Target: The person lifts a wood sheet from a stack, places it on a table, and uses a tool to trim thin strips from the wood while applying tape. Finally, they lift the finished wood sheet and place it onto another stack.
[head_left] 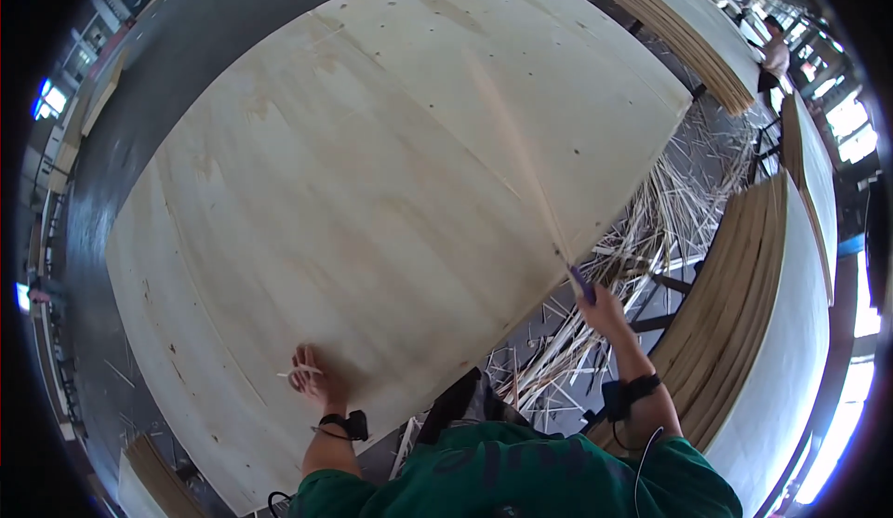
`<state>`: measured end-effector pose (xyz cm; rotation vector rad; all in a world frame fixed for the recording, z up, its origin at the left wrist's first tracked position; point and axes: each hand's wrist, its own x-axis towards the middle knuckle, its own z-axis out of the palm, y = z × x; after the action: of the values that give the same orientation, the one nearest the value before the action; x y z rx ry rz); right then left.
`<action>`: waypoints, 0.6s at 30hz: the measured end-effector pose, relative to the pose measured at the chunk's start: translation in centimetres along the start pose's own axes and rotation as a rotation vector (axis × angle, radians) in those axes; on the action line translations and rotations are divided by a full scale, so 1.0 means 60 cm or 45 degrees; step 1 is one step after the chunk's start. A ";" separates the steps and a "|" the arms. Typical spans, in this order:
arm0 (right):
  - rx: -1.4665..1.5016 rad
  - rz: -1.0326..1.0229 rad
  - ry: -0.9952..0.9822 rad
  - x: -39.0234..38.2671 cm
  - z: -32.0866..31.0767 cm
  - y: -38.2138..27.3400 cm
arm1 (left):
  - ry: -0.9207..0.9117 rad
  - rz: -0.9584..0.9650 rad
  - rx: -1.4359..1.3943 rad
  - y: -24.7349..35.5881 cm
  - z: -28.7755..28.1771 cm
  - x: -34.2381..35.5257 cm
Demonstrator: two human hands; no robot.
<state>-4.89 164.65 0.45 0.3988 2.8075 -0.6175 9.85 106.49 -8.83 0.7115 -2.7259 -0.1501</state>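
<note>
A large pale plywood sheet (372,174) with knots and seams spreads out in front of me. At its near left part, my left hand (319,381) is low over the surface, fingers curled with a short, thin pale strip (299,371) among them. My right hand (605,312) is closed round a purple-handled tool (581,284) at the sheet's right edge. The tool's front end points up and left over the board; its exact kind is too small to make out. From there a pale, blurred streak (512,137) runs away across the sheet.
Thin wood offcuts (665,206) lie heaped on the floor beyond the right edge. Stacked sheets (744,276) stand close by my right arm, another stack (693,39) at the far right. A person (774,53) is there too. A smaller stack (158,476) sits at the lower left.
</note>
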 end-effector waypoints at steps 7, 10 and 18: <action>0.204 -0.307 0.143 0.382 -0.133 -0.049 | 0.020 -0.357 -0.115 0.049 0.054 0.051; 0.036 -0.718 0.366 0.505 -0.050 -0.111 | 0.112 -0.602 -0.561 0.085 0.126 0.107; 0.175 -0.821 -0.178 0.718 0.128 -0.474 | 0.127 -0.391 0.179 0.442 0.167 0.323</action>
<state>-52.70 145.53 -8.04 -0.5362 2.7368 -0.9194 -21.60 120.25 -8.10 1.1434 -2.5359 0.0082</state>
